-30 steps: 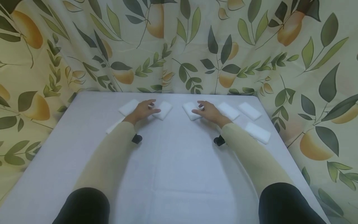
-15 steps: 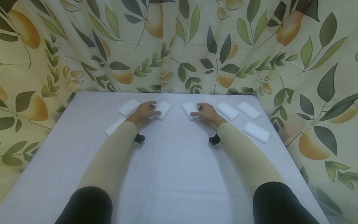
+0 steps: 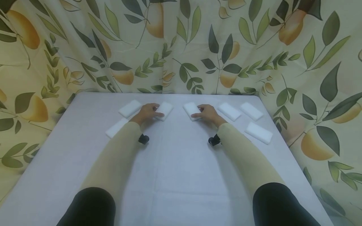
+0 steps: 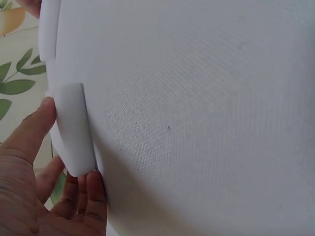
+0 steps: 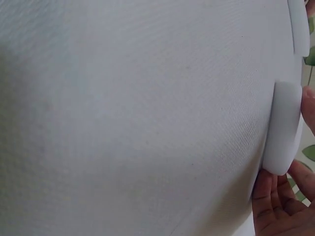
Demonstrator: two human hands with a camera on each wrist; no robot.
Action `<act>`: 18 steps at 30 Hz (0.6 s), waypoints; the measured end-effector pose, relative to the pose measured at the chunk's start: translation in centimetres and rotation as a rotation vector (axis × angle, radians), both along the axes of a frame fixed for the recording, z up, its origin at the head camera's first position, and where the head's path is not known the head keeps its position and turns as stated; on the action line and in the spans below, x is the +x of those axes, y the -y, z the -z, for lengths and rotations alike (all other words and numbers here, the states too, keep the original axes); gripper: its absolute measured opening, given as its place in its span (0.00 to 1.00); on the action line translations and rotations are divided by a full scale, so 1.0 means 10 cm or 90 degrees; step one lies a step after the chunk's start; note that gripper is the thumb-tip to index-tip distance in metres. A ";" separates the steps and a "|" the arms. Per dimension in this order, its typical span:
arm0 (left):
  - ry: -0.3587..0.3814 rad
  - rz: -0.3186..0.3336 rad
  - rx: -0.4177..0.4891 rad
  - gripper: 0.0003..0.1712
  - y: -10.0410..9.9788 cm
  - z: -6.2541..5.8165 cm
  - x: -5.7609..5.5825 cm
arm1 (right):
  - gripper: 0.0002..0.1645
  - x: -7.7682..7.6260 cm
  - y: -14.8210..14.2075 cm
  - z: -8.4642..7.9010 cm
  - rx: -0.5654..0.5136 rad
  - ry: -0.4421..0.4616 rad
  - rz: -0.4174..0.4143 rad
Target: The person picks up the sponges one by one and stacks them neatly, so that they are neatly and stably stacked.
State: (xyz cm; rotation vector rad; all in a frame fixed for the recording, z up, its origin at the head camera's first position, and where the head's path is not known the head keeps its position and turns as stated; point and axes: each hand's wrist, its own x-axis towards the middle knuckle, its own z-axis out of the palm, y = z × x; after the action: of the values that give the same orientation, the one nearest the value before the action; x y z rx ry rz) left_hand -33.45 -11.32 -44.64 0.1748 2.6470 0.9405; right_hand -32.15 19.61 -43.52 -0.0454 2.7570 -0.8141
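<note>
Two white rectangular blocks, like melamine sponges, lie near the table's far edge in the head view. My left hand (image 3: 147, 114) grips the left-centre sponge (image 3: 167, 109) from its left side, thumb over the near end. In the left wrist view, that thumb (image 4: 42, 115) presses the sponge's face, and curled fingers (image 4: 96, 194) meet its lower end. My right hand (image 3: 209, 113) mirrors this on the right-centre sponge (image 3: 189, 108). In the right wrist view, the fingers (image 5: 266, 196) sit against the lower end of the sponge (image 5: 283, 128), the thumb on its outer face.
On the left lie two more white sponges, one farther back (image 3: 130, 108) and one partly behind the left sleeve (image 3: 116, 128). Three others rest at right: one beside the hand (image 3: 229, 111), one farther right (image 3: 251, 111) and one nearer (image 3: 258, 133). A fruit-patterned curtain (image 3: 181, 72) hangs behind the white table (image 3: 181, 163).
Both hands have come down onto the two centre sponges. The fingers and thumbs, spread and apart earlier, have closed in on them. The sponges have stayed in place.
</note>
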 end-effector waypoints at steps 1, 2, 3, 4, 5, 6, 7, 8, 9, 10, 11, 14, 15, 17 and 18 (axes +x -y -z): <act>0.001 0.000 -0.002 0.43 0.00 0.00 0.00 | 0.48 0.00 0.00 0.00 -0.002 0.001 0.000; 0.002 0.000 -0.003 0.43 0.00 0.00 0.00 | 0.48 0.00 0.00 0.00 -0.003 0.003 0.000; 0.002 0.000 -0.003 0.42 0.00 -0.01 0.00 | 0.48 0.00 0.00 0.00 -0.005 0.003 0.000; -0.001 0.003 -0.003 0.42 0.00 -0.01 0.00 | 0.48 0.00 0.00 0.00 -0.005 0.004 -0.001; -0.003 0.005 -0.001 0.41 0.00 -0.01 0.00 | 0.48 0.00 0.00 0.00 -0.005 0.004 -0.001; -0.005 0.006 0.001 0.41 -0.01 -0.02 0.00 | 0.48 0.00 0.00 0.00 -0.004 0.003 -0.001; -0.007 0.009 0.003 0.41 -0.01 -0.02 0.01 | 0.48 0.00 0.01 0.01 -0.006 0.003 -0.001; -0.009 0.011 0.005 0.41 -0.01 -0.03 0.02 | 0.48 0.00 0.00 0.01 -0.006 0.003 0.000; -0.010 0.012 0.008 0.41 -0.01 -0.04 0.02 | 0.48 0.00 0.00 0.01 -0.005 0.002 0.000; -0.011 0.013 0.011 0.40 -0.01 -0.06 0.03 | 0.48 -0.01 0.01 0.01 -0.006 0.002 0.000; -0.011 0.013 0.014 0.40 -0.02 -0.07 0.04 | 0.48 -0.01 0.01 0.01 -0.007 0.002 0.002; -0.010 0.013 0.018 0.40 -0.03 -0.09 0.05 | 0.48 -0.01 0.01 0.01 -0.008 0.005 0.005; -0.007 0.011 0.022 0.40 -0.03 -0.10 0.06 | 0.48 -0.01 0.01 0.01 -0.007 0.008 0.005; -0.004 0.009 0.024 0.40 -0.03 -0.10 0.06 | 0.48 -0.01 0.01 0.00 -0.008 0.015 0.005; -0.004 0.009 0.025 0.39 -0.03 -0.10 0.05 | 0.48 -0.02 0.01 0.00 -0.009 0.018 0.006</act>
State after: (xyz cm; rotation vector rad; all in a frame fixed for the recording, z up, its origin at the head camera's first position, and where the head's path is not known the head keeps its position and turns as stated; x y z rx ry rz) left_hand -32.91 -11.02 -43.63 0.2057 2.6306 0.9897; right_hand -32.30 19.54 -43.53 -0.0240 2.7277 -0.8297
